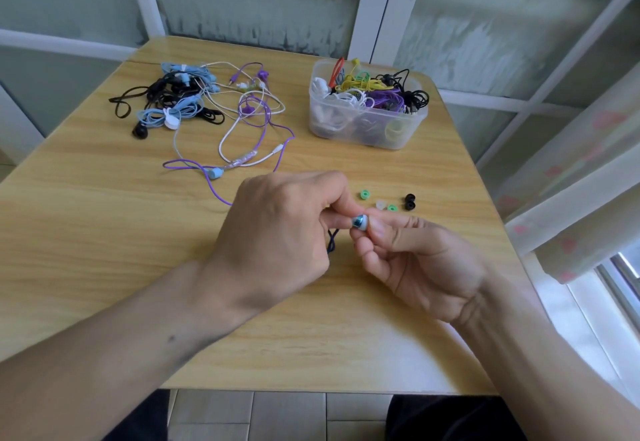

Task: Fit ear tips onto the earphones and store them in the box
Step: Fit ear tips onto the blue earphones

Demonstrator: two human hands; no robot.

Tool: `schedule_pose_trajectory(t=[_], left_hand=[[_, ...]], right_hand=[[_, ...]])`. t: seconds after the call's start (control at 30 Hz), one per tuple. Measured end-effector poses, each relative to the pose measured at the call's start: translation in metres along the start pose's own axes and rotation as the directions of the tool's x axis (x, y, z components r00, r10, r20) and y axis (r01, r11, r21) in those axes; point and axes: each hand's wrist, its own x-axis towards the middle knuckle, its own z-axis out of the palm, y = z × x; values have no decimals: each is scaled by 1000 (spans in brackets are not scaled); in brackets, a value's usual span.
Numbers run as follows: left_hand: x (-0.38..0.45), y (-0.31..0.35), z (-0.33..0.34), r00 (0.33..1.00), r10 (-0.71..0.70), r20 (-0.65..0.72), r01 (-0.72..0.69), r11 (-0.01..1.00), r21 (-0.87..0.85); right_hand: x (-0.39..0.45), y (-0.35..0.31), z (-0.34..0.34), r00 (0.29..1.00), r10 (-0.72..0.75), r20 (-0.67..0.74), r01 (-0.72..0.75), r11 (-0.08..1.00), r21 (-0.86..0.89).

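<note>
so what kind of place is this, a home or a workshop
Probably a home, not a workshop: a small wooden table stands against frosted window panes, a patterned curtain hangs at the right, and the floor is tiled.

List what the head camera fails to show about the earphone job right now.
- Earbud: mostly hidden by the left hand and right hand; ear tip seating unclear.
- Its dark cable: runs behind the left hand.
- Box: tangled cables hide the lower contents.
- Loose ear tips: too small to size.

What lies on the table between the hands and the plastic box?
In the head view, loose ear tips: two green, one clear, two black. Beyond them, bare table up to the box.
</note>
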Motion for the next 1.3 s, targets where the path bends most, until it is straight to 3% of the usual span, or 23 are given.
schedule_pose_trajectory(t=[0.1, 0.23, 0.37, 0.53, 0.67, 0.83, 0.97, 1.03, 1.13, 1.2, 1.3], left_hand=[[0, -2, 1, 999, 42, -11, -41, 996, 84], [-3, -6, 2, 991, -126, -37, 125, 992, -35], [-2, -4, 5, 941, -339, 2, 329, 912, -245], [0, 2, 3, 889, -430, 158, 457, 808, -372], [3, 7, 0, 803, -532, 269, 591, 650, -477], [1, 7, 1, 657, -649, 384, 694, 320, -645], [2, 10, 2, 602, -682, 415, 714, 226, -663], [2, 10, 3, 603, -712, 360, 704, 263, -660], [0, 9, 4, 676, -719, 162, 661, 494, -564], [-2, 9, 6, 771, -637, 1, 575, 696, -429], [-5, 5, 8, 871, -467, -156, 425, 873, -240]], right_hand=[[0, 2, 2, 1000, -22, -14, 22, 1000, 0], [3, 5, 1, 973, -229, 14, 226, 947, -229], [7, 1, -9, 868, -480, 125, 477, 742, -471], [7, -11, -15, 775, -575, 262, 609, 568, -553], [6, -13, -13, 695, -629, 349, 680, 416, -604], [8, -6, -9, 641, -674, 367, 706, 330, -627], [9, -4, -5, 606, -716, 348, 690, 255, -677], [11, -2, -4, 609, -725, 322, 657, 235, -716], [11, 4, 1, 646, -726, 237, 608, 301, -735], [8, 8, 5, 684, -714, 147, 578, 408, -707], [6, 12, 10, 772, -636, 11, 514, 613, -600]])
